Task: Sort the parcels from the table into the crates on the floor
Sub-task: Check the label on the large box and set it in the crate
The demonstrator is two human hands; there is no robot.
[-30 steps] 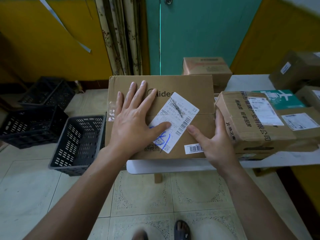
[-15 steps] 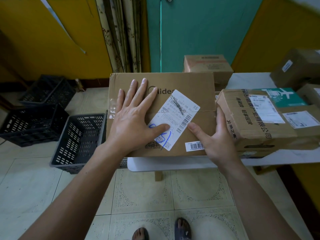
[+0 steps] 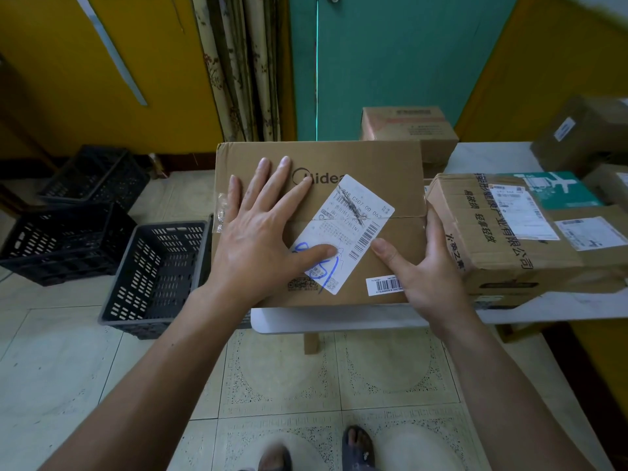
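A flat brown cardboard parcel [image 3: 367,164] with a white shipping label [image 3: 353,219] lies at the left end of the white table [image 3: 339,319], overhanging its left edge. My left hand [image 3: 261,236] lies flat on its top with fingers spread and the thumb on the label. My right hand [image 3: 421,266] grips the parcel's right edge, thumb on top, fingers down the side. A grey crate [image 3: 153,277] stands on the floor just left of the table. Two black crates [image 3: 64,243] [image 3: 95,178] sit further left.
More cardboard parcels fill the table: a taped one [image 3: 492,239] touching my right hand, one behind [image 3: 407,130], others at the far right [image 3: 584,134]. A curtain and teal door stand behind. My sandalled feet [image 3: 356,447] are on the tiled floor.
Both hands keep the same hold on the parcel. The view has shifted slightly; nothing else has visibly moved.
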